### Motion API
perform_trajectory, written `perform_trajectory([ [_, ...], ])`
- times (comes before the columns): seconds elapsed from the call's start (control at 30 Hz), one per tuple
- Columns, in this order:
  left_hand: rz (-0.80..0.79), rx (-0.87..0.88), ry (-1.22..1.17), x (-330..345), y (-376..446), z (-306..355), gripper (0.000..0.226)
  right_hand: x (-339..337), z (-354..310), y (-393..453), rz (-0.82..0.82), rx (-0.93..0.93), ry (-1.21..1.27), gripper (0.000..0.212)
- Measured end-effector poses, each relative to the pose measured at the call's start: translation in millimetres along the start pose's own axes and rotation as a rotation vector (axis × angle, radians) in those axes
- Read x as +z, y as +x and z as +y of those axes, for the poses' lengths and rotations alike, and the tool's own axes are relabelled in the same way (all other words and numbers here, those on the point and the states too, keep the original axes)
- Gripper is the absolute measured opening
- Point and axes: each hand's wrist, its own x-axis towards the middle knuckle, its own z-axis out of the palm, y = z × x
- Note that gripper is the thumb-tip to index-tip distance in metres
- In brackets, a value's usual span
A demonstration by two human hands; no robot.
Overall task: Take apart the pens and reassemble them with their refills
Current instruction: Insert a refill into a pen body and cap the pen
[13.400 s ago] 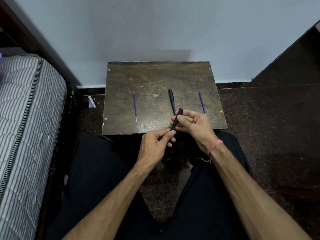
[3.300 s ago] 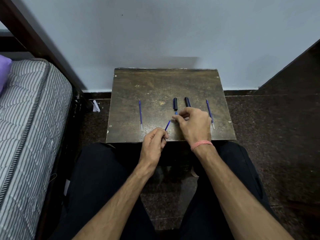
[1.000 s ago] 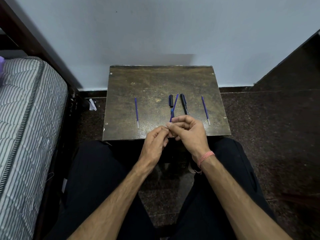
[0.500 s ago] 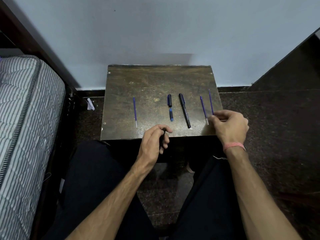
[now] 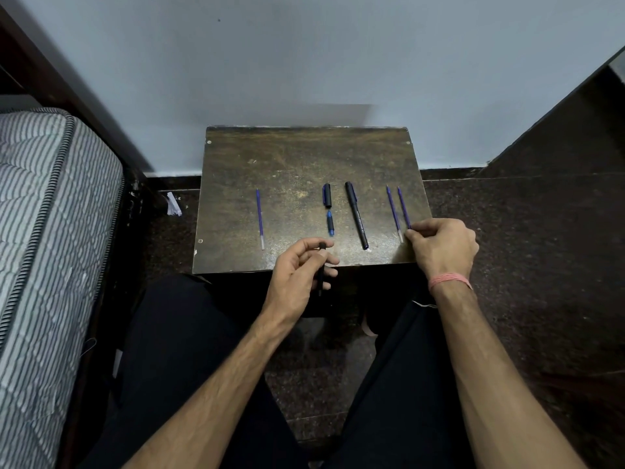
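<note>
My left hand (image 5: pixel 299 274) grips a black pen barrel (image 5: pixel 320 267) upright at the near edge of the small brown table (image 5: pixel 304 157). My right hand (image 5: pixel 441 247) pinches the near end of a blue refill (image 5: pixel 403 206) that lies at the table's right side. Just left of it lies a second blue refill (image 5: pixel 393 208). A whole black pen (image 5: pixel 355 213) lies in the middle. Beside it are a black cap (image 5: pixel 327 195) and a short blue tip piece (image 5: pixel 330 223). A third blue refill (image 5: pixel 259 216) lies at the left.
A striped mattress (image 5: pixel 47 231) is close on the left. A pale wall rises behind the table. Dark speckled floor (image 5: pixel 527 231) surrounds the table, with a scrap of white paper (image 5: pixel 173 204) on it at the left. My dark-trousered legs are under the near edge.
My right hand has lowered the refill flat onto the table beside the other one, fingers still on its near end. My left hand keeps the barrel and has barely moved.
</note>
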Motion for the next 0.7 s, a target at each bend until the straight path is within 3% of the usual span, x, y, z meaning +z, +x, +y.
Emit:
perform_trajectory([
  [0.3,0.093,0.058,0.035,-4,-1,-2,0.021,-9,-12,-11,-0.017,-0.005,-0.005,0.013],
  [0.43,0.108,0.073,0.071,-7,-3,-3,0.019,-10,-28,-25,0.048,-0.126,-0.030,0.015],
  [0.7,0.215,0.042,0.065,-16,-5,-11,0.022,27,-97,-56,-0.317,-0.378,0.221,0.006],
])
